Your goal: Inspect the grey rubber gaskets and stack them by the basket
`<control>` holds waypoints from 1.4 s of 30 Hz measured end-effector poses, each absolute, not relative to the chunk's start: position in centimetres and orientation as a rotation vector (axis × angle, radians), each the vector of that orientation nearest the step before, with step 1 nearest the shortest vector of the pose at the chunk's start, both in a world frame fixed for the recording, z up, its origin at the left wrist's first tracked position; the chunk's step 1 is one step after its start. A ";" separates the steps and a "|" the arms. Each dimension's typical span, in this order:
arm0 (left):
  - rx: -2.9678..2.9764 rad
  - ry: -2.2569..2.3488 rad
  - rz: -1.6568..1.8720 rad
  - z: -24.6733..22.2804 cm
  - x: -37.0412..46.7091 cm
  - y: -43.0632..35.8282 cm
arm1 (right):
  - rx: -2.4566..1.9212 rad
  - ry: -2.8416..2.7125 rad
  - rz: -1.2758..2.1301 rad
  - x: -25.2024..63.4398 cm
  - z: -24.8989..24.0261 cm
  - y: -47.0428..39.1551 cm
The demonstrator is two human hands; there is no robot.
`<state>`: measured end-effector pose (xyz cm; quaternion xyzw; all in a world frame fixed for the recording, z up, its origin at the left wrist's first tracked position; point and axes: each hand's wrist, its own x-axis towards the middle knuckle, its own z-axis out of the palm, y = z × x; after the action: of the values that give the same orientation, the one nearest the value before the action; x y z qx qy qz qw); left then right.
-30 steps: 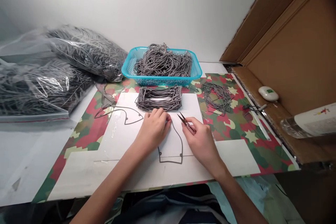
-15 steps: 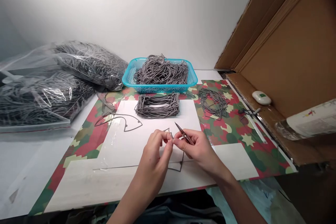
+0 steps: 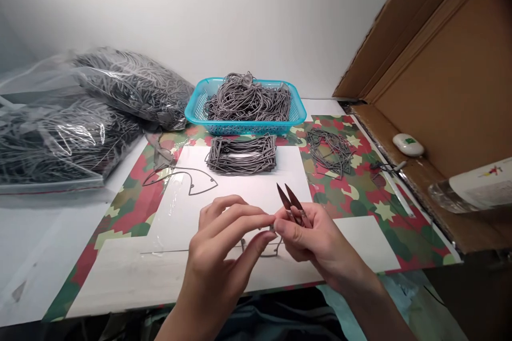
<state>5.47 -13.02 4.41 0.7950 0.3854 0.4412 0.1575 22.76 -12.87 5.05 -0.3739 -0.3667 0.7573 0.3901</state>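
Note:
My left hand (image 3: 226, 240) has thumb and forefinger closed on a thin grey rubber-like frame (image 3: 269, 256), low over the white sheet. Opposite, my right hand (image 3: 314, 234) pinches the same frame between thumb and fingertip while holding thread snips (image 3: 291, 202), their two pointed blades apart and facing away from me. My fingers hide much of the frame. Behind my hands stands a neat stack of grey frames (image 3: 242, 169). A single curved grey frame (image 3: 202, 192) lies to its left.
A blue basket (image 3: 246, 126) holds a heap of grey loops (image 3: 248, 98). Clear bags (image 3: 132, 82) of grey pieces crowd the left. Thin grey strips (image 3: 330, 154) lie tangled on the patterned mat (image 3: 384, 210). At right are a white rounded object (image 3: 408, 145), a bottle (image 3: 476, 186) and cardboard walls.
The snips' blades have spread apart in my right hand. My left fingers have straightened and moved slightly, still pinching at the frame. The whole view has shifted a little.

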 end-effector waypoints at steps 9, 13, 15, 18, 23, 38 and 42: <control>2.078 1.039 1.310 4.8 5.6 -13.7 | -0.973 -0.924 1.940 23.0 5.9 -13.7; 1.986 1.019 1.307 4.9 5.6 -13.7 | -0.965 -0.947 1.900 22.8 6.0 -13.7; 1.932 1.002 1.301 4.9 5.7 -13.8 | -0.981 -0.968 1.858 22.7 6.2 -13.7; 1.860 0.980 1.309 4.9 5.8 -14.0 | -1.035 -1.022 1.785 22.5 6.6 -13.8; 1.802 0.990 1.326 4.8 5.9 -14.3 | -1.174 -1.069 1.680 22.3 7.0 -14.4; 1.881 1.066 1.484 4.8 6.5 -14.7 | -1.361 -0.992 1.531 21.8 7.6 -15.5; 1.856 1.055 1.487 4.6 6.7 -14.8 | -1.319 -1.053 1.600 21.9 7.5 -15.3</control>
<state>6.66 -14.78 4.65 0.6874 0.3909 0.5509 0.2668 21.93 -15.33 7.49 -0.5206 -0.4156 0.6316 0.3966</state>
